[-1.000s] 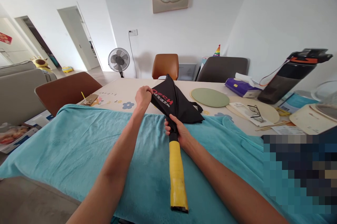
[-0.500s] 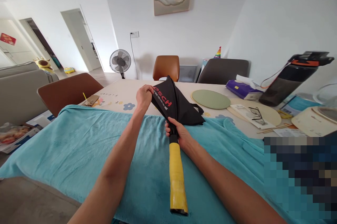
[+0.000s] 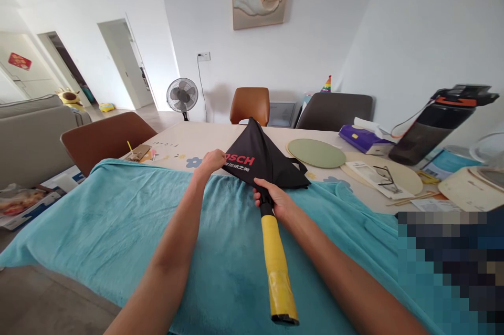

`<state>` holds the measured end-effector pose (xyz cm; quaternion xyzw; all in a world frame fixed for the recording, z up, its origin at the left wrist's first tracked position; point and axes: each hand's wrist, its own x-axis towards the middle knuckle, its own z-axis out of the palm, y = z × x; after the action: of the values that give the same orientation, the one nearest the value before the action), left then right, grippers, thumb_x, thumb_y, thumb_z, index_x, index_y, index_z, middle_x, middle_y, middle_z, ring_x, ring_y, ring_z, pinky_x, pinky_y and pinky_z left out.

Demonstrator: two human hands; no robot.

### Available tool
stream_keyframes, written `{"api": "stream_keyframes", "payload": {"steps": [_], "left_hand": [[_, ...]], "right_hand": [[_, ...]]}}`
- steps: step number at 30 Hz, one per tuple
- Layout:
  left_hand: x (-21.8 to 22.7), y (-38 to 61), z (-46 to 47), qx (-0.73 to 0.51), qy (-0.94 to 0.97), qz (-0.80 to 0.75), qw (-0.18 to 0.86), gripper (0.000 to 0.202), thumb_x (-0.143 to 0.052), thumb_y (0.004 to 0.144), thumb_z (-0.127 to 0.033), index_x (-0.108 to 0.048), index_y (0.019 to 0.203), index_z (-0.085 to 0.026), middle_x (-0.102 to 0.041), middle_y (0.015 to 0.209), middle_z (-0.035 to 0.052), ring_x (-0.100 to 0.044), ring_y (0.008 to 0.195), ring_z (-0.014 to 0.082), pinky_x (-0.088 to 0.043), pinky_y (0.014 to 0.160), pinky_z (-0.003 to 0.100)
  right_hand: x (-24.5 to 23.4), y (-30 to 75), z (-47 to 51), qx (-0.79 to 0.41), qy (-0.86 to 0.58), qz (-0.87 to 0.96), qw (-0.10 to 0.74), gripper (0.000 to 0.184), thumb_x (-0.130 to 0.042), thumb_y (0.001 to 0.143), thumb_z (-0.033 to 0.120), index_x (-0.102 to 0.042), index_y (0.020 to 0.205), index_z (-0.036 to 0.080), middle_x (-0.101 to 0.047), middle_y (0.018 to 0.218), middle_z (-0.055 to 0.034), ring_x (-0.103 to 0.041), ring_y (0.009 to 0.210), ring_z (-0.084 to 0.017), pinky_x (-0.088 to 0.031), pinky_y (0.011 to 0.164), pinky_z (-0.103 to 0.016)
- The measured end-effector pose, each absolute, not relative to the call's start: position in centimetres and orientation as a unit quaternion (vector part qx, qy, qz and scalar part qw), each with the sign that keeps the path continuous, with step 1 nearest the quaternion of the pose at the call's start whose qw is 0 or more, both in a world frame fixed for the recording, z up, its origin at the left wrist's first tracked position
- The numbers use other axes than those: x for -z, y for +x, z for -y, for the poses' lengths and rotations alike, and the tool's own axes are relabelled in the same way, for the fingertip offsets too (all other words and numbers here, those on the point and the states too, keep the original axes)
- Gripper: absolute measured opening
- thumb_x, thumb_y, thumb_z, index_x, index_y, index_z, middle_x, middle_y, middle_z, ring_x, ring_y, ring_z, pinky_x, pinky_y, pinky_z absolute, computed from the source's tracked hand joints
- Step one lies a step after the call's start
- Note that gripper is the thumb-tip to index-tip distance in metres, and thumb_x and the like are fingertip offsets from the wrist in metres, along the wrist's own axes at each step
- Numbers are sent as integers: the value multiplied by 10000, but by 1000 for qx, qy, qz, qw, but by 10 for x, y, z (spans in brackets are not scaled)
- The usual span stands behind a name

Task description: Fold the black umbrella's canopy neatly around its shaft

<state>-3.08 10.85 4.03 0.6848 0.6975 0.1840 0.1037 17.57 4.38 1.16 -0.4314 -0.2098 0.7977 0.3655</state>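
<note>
A black umbrella (image 3: 271,159) with red and white lettering lies pointing away from me, its canopy loose and partly fanned out. Its handle (image 3: 277,267), wrapped in yellow, slants toward the lower edge of the view. My left hand (image 3: 212,160) pinches the left edge of the canopy beside the lettering. Around the shaft, just above the yellow wrap, my right hand (image 3: 273,197) is closed, thumb on top. A black strap (image 3: 300,165) sticks out at the canopy's right side. Beneath everything spreads a turquoise blanket (image 3: 157,230).
A green oval mat (image 3: 316,153), a purple tissue pack (image 3: 364,139), glasses (image 3: 388,177) and a dark bottle (image 3: 433,130) are on the table's right side. Chairs (image 3: 250,105) stand behind the table, and a fan (image 3: 182,95) at the back left.
My left hand has drawn the canopy edge slightly left and down, spreading the lettered panel flatter. The handle's lower end has swung to the right.
</note>
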Motion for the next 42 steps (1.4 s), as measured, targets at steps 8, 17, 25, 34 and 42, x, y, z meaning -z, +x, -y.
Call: {"api": "stream_keyframes", "payload": {"steps": [8,17,25,34,42], "left_hand": [[-28,-29,-109,-192,644,-725,152,132,-510,568,-75,-536,498,-183,-588,570,61,-579,763,227,-376,799,347],[-21,-44,-114,-314,592,-694,263,229,-413,571,-55,-612,597,-166,-547,550,-19,-498,620,122,-421,712,274],[-50,-46,-102,-292,624,-660,298,210,-476,576,-83,-645,670,-165,-647,749,32,-564,762,175,-445,756,302],[-13,63,-122,-440,701,-525,197,534,-317,726,-12,-553,1180,-166,-541,1267,67,-436,1221,159,-287,1083,319],[24,72,-150,-469,620,-568,271,536,-284,816,-69,-395,1335,-143,-407,1398,70,-353,1290,141,-227,1111,300]], "right_hand": [[-8,178,-43,-799,-410,237,370,131,-588,789,178,-490,707,148,-549,527,-4,-525,425,-110,-509,413,-253],[-10,179,-41,-787,-388,202,436,65,-582,787,174,-522,806,159,-616,613,-31,-653,595,-181,-574,526,-299],[-14,177,-39,-771,-456,236,376,157,-572,774,157,-440,689,173,-475,442,33,-443,341,-82,-395,306,-175],[-12,174,-43,-769,-441,243,393,171,-553,778,133,-433,661,167,-450,429,33,-424,350,-81,-400,311,-185],[-34,184,-41,-826,-378,189,372,102,-487,828,185,-481,737,140,-537,553,-9,-436,372,-50,-411,322,-142]]}}
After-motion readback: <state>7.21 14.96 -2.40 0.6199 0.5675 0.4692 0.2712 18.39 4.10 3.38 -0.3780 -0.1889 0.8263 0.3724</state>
